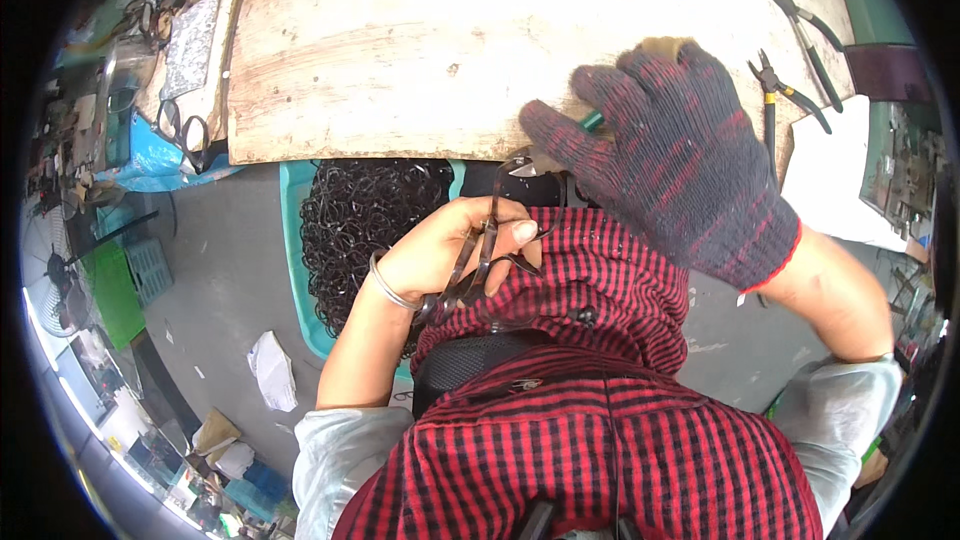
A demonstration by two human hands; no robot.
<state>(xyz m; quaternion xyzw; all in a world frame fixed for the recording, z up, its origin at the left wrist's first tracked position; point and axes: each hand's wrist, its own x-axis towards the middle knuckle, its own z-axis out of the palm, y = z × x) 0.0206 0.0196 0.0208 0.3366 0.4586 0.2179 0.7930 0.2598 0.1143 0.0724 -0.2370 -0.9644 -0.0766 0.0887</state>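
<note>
My bare left hand (435, 238), with a bracelet at the wrist, is closed around several dark brown eyeglass frames (487, 242) over my lap. One frame's rim reaches up to the table edge. My right hand (685, 165), in a dark knitted glove with a red cuff, grips a tool with a green handle (593, 121). Most of that handle is hidden by the glove. A pale blade-like end (530, 162) shows by the raised rim; whether it touches the rim I cannot tell.
A turquoise bin (291, 240) full of dark curled pieces (370, 230) stands below the worn wooden table (400, 50). Two pairs of pliers (783, 90) (810, 45) and a white sheet (828, 175) lie at the right. More frames (183, 130) and a blue bag (150, 155) are at the left.
</note>
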